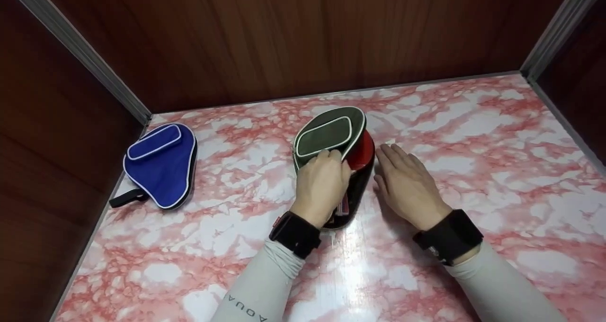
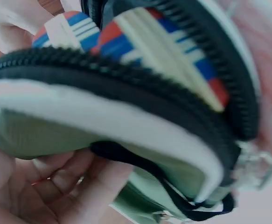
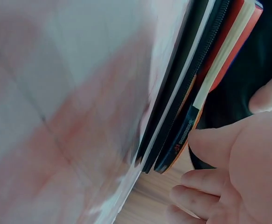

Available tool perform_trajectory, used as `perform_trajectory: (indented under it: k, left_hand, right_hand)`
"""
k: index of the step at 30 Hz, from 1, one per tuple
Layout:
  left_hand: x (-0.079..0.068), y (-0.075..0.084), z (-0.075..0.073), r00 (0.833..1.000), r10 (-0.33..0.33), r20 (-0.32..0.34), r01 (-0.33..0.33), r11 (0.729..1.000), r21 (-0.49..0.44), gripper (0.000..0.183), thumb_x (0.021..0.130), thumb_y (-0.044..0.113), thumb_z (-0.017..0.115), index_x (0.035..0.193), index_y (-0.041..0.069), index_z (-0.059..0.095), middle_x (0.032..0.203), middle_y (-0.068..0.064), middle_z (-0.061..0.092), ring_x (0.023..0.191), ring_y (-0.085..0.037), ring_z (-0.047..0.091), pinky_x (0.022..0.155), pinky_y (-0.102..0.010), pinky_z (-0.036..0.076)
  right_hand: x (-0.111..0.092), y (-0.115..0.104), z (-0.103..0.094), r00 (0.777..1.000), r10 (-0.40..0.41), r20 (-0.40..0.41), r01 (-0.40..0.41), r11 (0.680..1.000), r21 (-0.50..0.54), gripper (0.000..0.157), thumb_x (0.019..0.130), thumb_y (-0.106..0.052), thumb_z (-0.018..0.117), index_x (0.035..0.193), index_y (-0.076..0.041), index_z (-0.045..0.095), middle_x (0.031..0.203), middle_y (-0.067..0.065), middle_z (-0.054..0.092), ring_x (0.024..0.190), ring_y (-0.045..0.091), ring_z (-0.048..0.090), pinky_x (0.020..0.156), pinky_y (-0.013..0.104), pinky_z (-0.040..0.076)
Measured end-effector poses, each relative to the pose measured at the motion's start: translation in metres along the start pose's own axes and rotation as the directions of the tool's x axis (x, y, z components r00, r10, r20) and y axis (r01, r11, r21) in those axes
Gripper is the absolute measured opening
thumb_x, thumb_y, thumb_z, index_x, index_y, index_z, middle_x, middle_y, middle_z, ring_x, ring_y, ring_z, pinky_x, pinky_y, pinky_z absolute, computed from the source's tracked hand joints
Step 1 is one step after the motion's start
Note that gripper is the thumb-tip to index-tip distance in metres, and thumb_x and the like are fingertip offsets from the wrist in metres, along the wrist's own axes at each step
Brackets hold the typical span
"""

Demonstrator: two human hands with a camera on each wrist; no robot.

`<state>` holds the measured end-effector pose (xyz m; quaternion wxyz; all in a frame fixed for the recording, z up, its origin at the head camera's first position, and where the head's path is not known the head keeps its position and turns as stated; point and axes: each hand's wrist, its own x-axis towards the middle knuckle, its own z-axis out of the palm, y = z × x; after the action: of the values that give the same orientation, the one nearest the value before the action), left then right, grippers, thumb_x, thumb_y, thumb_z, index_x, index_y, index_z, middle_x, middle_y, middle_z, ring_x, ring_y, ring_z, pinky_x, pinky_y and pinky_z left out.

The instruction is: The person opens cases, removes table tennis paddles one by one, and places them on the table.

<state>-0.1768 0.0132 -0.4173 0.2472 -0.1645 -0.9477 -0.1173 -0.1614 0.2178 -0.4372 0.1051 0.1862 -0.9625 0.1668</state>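
Observation:
My left hand (image 1: 322, 180) grips the front flap of a dark green table tennis paddle case (image 1: 326, 135) with white piping, holding it raised. Under the flap, a red paddle (image 1: 360, 151) shows inside the unzipped case. Two handle ends (image 2: 159, 51) with blue, white and red stripes poke up between the zipper edges in the left wrist view. My right hand (image 1: 409, 184) lies beside the case's right edge with its fingers extended, holding nothing. In the right wrist view, the paddle's pale wooden edge (image 3: 224, 53) stands out over the dark lining.
A blue paddle case (image 1: 163, 168) with white piping and a black strap (image 1: 128, 198) lies at the left side of the pink and white marbled table (image 1: 227, 208). Brown wooden panels (image 1: 303, 38) enclose the back and sides.

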Motion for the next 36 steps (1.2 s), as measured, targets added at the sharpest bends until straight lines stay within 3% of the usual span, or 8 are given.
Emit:
perform_trajectory:
  k: [6, 13, 18, 22, 25, 29, 36]
  left_hand:
    - [-0.005, -0.008, -0.001, 0.997, -0.077, -0.022, 0.073, 0.987, -0.142, 0.026, 0.109, 0.022, 0.063, 0.09, 0.005, 0.065, 0.088, -0.011, 0.067, 0.078, -0.038, 0.073, 0.068, -0.052, 0.058]
    - [-0.002, -0.009, 0.0, 0.988, -0.156, 0.018, 0.154, 0.94, -0.304, 0.028, 0.111, 0.022, 0.059, 0.088, 0.006, 0.06, 0.088, -0.012, 0.063, 0.08, -0.041, 0.07, 0.071, -0.054, 0.055]
    - [-0.003, -0.018, -0.008, 0.98, -0.182, 0.077, 0.197, 0.89, -0.411, 0.031, 0.113, 0.023, 0.057, 0.086, 0.01, 0.054, 0.085, -0.009, 0.059, 0.076, -0.034, 0.063, 0.072, -0.05, 0.054]
    - [-0.011, -0.031, -0.018, 0.974, -0.212, 0.075, 0.222, 0.861, -0.458, 0.031, 0.112, 0.024, 0.06, 0.084, 0.014, 0.054, 0.076, -0.002, 0.053, 0.067, -0.025, 0.055, 0.063, -0.043, 0.05]
    - [-0.019, -0.042, -0.023, 0.973, -0.224, 0.053, 0.224, 0.871, -0.436, 0.031, 0.109, 0.026, 0.065, 0.081, 0.017, 0.054, 0.067, 0.005, 0.044, 0.059, -0.019, 0.048, 0.054, -0.037, 0.042]
    - [-0.029, -0.053, -0.025, 0.974, -0.228, -0.014, 0.208, 0.911, -0.358, 0.033, 0.105, 0.027, 0.069, 0.077, 0.017, 0.054, 0.062, 0.007, 0.036, 0.054, -0.019, 0.043, 0.05, -0.038, 0.036]
    - [-0.04, -0.067, -0.022, 0.964, -0.225, -0.14, 0.184, 0.949, -0.256, 0.03, 0.102, 0.024, 0.07, 0.078, 0.011, 0.059, 0.062, -0.007, 0.056, 0.058, -0.04, 0.063, 0.053, -0.054, 0.048]
  right_hand:
    - [0.0, 0.0, 0.001, 1.0, -0.01, -0.011, 0.01, 1.0, -0.009, 0.058, 0.112, -0.016, 0.06, 0.161, 0.009, 0.046, 0.166, 0.03, 0.046, 0.156, 0.048, 0.04, 0.123, 0.069, 0.033]
    - [0.001, -0.001, -0.001, 0.998, -0.027, -0.061, 0.026, 1.0, -0.015, 0.053, 0.112, -0.012, 0.057, 0.16, 0.01, 0.049, 0.165, 0.029, 0.048, 0.155, 0.047, 0.043, 0.122, 0.068, 0.035]
    - [0.0, -0.004, -0.001, 0.997, -0.033, -0.07, 0.032, 0.999, -0.014, 0.051, 0.114, -0.013, 0.055, 0.16, 0.009, 0.049, 0.167, 0.027, 0.047, 0.155, 0.046, 0.043, 0.123, 0.067, 0.034]
    - [0.0, -0.005, 0.0, 0.997, -0.032, -0.074, 0.032, 0.999, -0.002, 0.051, 0.115, -0.016, 0.055, 0.16, 0.009, 0.05, 0.166, 0.027, 0.047, 0.155, 0.046, 0.044, 0.123, 0.067, 0.034]
    - [0.0, -0.004, 0.001, 0.996, -0.03, -0.084, 0.031, 1.0, 0.004, 0.052, 0.115, -0.017, 0.056, 0.159, 0.009, 0.05, 0.165, 0.028, 0.049, 0.154, 0.046, 0.045, 0.123, 0.067, 0.034]
    - [0.0, -0.002, 0.001, 0.996, -0.024, -0.091, 0.025, 1.0, 0.007, 0.052, 0.114, -0.017, 0.056, 0.159, 0.01, 0.051, 0.164, 0.029, 0.049, 0.153, 0.047, 0.045, 0.122, 0.067, 0.034]
    - [0.0, 0.0, -0.001, 0.997, -0.022, -0.069, 0.023, 1.0, 0.01, 0.054, 0.114, -0.018, 0.056, 0.16, 0.01, 0.049, 0.164, 0.029, 0.049, 0.154, 0.047, 0.045, 0.122, 0.068, 0.034]
